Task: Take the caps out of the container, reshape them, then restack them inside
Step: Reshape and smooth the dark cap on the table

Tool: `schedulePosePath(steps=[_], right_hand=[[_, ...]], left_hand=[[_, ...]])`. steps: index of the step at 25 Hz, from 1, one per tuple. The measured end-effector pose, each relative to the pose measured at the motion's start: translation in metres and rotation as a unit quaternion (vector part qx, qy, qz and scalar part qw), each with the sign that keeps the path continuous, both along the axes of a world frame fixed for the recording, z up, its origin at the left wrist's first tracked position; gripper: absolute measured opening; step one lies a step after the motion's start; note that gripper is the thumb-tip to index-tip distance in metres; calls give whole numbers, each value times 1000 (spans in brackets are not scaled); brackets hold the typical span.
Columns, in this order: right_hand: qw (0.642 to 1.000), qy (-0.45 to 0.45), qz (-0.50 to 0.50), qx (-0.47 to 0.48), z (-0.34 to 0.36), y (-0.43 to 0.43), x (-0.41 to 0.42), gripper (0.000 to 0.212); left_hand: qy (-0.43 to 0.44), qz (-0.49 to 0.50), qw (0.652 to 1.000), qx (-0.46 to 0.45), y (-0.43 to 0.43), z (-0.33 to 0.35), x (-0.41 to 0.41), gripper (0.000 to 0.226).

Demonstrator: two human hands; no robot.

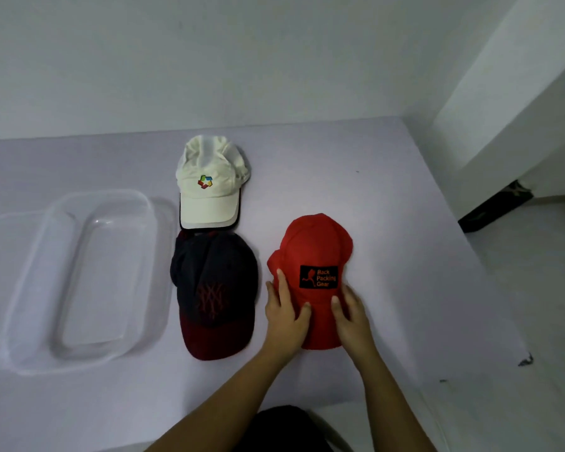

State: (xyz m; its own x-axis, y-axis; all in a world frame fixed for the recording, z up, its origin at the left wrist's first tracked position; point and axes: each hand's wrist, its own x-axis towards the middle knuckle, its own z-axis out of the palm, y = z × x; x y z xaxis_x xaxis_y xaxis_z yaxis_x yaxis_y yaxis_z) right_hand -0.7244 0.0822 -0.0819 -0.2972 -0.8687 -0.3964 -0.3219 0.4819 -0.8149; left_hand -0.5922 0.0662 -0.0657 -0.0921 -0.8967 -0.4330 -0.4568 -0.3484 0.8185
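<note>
As left hand and right hand press red cap, palms down, fingers lie straight, gripping nothing.

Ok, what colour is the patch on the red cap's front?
Black patch with orange-red lettering and a figure, clearest in the head view.

The red cap, centre right, has a black patch with orange-red lettering. The navy cap left of it shows a dark red brim and a red crisscross emblem. The cream cap above bears a red, green, blue and yellow logo. The container is clear and the table is pale lilac.
</note>
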Motion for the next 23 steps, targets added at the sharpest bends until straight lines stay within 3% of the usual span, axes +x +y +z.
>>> schedulePosePath(steps=[5,9,12,15,18,21,23], right_hand=[[994,82,64,-31,-20,-15,3,68],[994,102,37,-32,-9,-19,12,52],[977,166,-15,-136,7,-6,26,44],[966,131,74,-209,11,23,62,56],[950,100,248,-161,-5,38,100,86],[925,134,335,-120,-21,34,123,82],[922,158,337,-105,-25,28,133,73]], left_hand=[[-62,-25,998,-10,-3,-23,1,65],[-105,-86,988,-70,-9,-20,14,65],[-118,-160,965,-170,4,-2,35,66],[-172,-136,944,-247,30,4,80,79],[-223,-45,957,-181,45,-15,136,94],[-216,-116,967,-74,52,-25,171,97],[-216,-154,961,-78,54,-32,178,100]])
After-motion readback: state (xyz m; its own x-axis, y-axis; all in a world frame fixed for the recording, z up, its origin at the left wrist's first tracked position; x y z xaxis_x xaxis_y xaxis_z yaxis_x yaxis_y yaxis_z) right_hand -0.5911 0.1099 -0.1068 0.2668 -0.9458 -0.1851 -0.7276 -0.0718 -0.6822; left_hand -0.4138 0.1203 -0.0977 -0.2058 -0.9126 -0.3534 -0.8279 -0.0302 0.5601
